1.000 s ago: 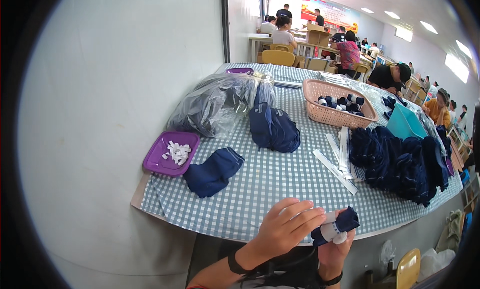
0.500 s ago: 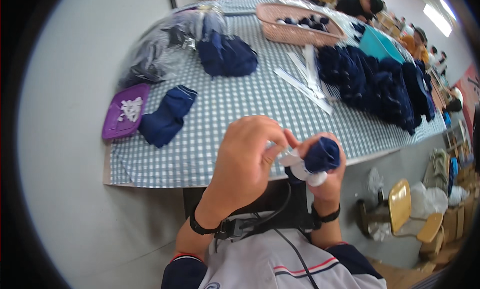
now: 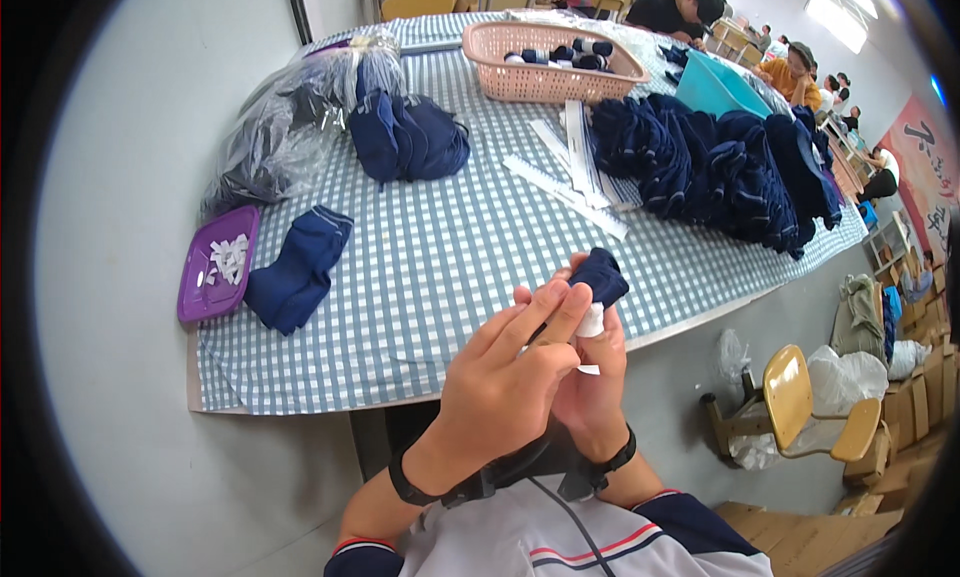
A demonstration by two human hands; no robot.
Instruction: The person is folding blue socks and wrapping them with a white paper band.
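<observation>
Compared with half a second ago, both hands sit a little higher and closer to the table edge, and more of the table point(image 3: 440, 277) is in view. Left hand point(image 3: 505, 377) lies in front, its fingers stretched and pressed together over the white band point(image 3: 590, 322) of a rolled navy sock point(image 3: 602, 275). Right hand point(image 3: 592, 382) is behind it and closes around the lower part of the roll; the fingers are mostly hidden, so how firmly they press I cannot tell. This sock is held in the air, just in front of the near edge of the table, and its dark end points up above the fingertips.

On the checked cloth, to the left, a purple tray point(image 3: 200, 287) holds small white tags point(image 3: 230, 259), and a folded navy pair point(image 3: 297, 269) lies just beside it. Further back there is a clear bag point(image 3: 285, 127) of dark socks touching a navy bundle point(image 3: 408, 137). White strips point(image 3: 565, 172) lie near the middle. A long pile point(image 3: 720, 172) of navy socks runs along the right side, and a pink basket point(image 3: 550, 62) with rolled socks stands at the far end. A yellow chair point(image 3: 795, 397) stands on the floor at the right.
</observation>
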